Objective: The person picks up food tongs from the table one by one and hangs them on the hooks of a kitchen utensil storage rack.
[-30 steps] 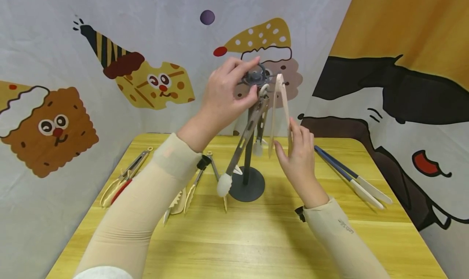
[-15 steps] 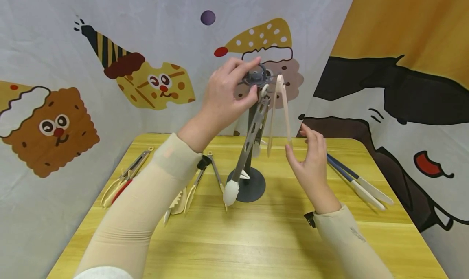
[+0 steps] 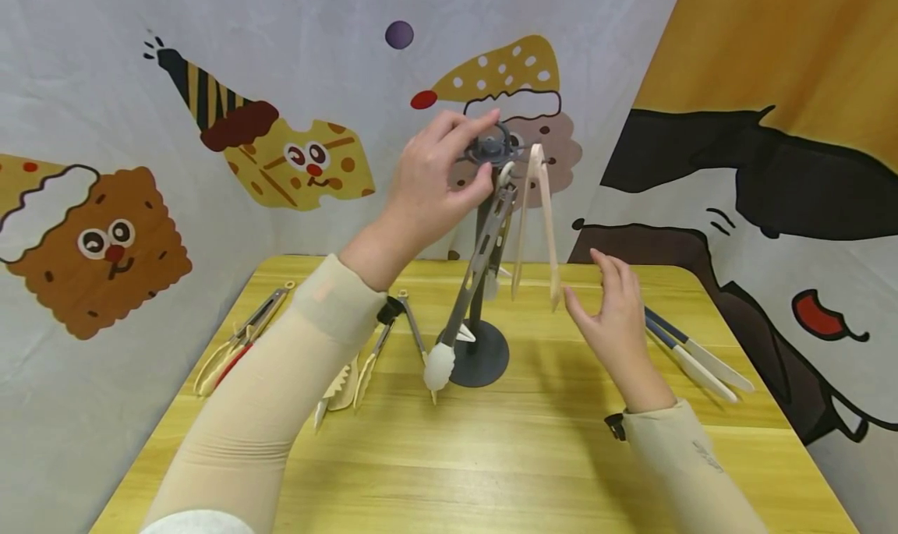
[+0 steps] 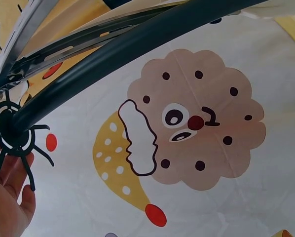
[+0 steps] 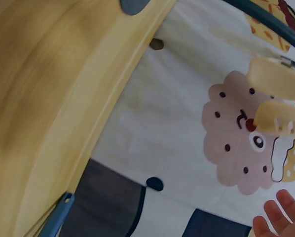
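Observation:
A dark metal rack [image 3: 479, 355] with a round base stands on the table, with a ring of hooks [image 4: 13, 129] at its top. My left hand [image 3: 436, 167] holds that top between thumb and index finger. Beige tongs [image 3: 550, 234] hang from a right-hand hook, arms spread downward. Their broad, pale tips [image 5: 276, 79] show in the right wrist view, one of them slotted. My right hand [image 3: 612, 316] is just right of these tongs, fingers apart and holding nothing. Metal tongs with whitish scalloped tips [image 3: 473, 273] hang toward me, and another pair hangs behind.
On the wooden table [image 3: 449, 464], blue-handled tongs [image 3: 684, 347] with pale tips lie at the right. Tongs with a red part [image 3: 245, 339] lie at the left, and several more tongs [image 3: 372, 362] lie left of the base, partly behind my left arm. A printed cloth [image 3: 337, 43] hangs behind.
My right hand has let go of the beige tongs and moved right and slightly down. The hanging metal tongs have swung a little. My left hand stays at the rack's top.

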Tool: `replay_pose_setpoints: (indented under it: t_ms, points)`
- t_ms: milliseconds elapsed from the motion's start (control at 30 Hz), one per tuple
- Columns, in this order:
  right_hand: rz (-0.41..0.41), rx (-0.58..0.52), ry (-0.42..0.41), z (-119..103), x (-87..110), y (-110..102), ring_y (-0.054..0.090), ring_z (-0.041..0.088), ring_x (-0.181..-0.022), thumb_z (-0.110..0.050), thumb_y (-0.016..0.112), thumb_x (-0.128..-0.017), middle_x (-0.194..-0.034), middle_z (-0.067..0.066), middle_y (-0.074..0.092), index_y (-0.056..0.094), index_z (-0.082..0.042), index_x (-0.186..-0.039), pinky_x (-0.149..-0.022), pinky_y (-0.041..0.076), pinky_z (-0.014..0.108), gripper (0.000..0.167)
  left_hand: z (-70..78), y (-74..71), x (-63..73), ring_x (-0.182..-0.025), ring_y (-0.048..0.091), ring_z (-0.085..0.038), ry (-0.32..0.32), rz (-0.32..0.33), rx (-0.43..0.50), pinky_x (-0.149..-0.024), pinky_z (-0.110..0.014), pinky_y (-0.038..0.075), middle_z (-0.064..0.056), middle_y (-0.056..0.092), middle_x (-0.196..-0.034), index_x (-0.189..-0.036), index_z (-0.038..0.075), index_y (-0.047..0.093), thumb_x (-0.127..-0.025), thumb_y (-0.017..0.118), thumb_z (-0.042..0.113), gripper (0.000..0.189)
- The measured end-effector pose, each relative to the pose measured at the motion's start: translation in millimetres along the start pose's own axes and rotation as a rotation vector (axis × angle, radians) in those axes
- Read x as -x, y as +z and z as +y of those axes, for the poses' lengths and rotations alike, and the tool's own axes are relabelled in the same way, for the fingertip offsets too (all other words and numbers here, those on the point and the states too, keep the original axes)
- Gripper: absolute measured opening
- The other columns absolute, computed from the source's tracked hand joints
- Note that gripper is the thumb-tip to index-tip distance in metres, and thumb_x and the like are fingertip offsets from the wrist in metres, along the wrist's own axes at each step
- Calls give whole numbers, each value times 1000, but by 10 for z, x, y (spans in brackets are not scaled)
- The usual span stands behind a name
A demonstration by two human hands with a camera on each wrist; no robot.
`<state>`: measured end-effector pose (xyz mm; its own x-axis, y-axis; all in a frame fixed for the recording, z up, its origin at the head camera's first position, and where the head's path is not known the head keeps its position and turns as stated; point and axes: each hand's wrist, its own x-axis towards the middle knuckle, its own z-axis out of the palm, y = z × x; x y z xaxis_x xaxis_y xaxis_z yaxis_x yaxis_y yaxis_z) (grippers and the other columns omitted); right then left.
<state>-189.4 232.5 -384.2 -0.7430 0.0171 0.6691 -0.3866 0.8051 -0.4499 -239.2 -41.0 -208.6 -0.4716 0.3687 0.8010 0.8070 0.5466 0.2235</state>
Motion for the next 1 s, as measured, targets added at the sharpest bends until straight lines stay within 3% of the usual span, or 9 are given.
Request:
replay_pose_setpoints:
  t_ms: [267, 567, 767, 1000]
  points:
    - [-219, 115, 141, 276, 52, -116, 37, 43, -125, -31, 67, -84, -139, 22, 39, 37, -13, -145, -99, 31, 60, 70, -13, -7, -7, -80, 48, -15, 13, -5, 5, -74, -30, 37, -8, 56, -105, -135, 13, 54, -88, 56, 21, 48]
    - [-442, 212, 244, 732, 111, -285, 26, 53, -129, -41, 61, -89, -147, 29, 26, 23, -10, -150, -98, 23, 68, 78, -42, -39, -6, -86, 51, -16, 23, -28, 38, -77, -30, 40, -9, 56, -108, -136, 11, 52, -89, 55, 19, 48]
    - [-518, 291, 264, 1025, 160, -378, 25, 56, -127, -46, 61, -87, -144, 33, 26, 22, -7, -150, -99, 21, 69, 84, -50, -59, -10, -89, 50, -16, 29, -42, 37, -77, -30, 39, -8, 56, -112, -137, 11, 52, -90, 54, 20, 48]
    - [-601, 356, 345, 1303, 222, -479, 24, 59, -123, -47, 60, -87, -140, 38, 25, 22, 0, -148, -95, 22, 71, 86, -80, -65, -20, -102, 51, -18, 48, -67, 55, -84, -31, 41, -9, 52, -123, -137, 11, 51, -91, 53, 20, 47]
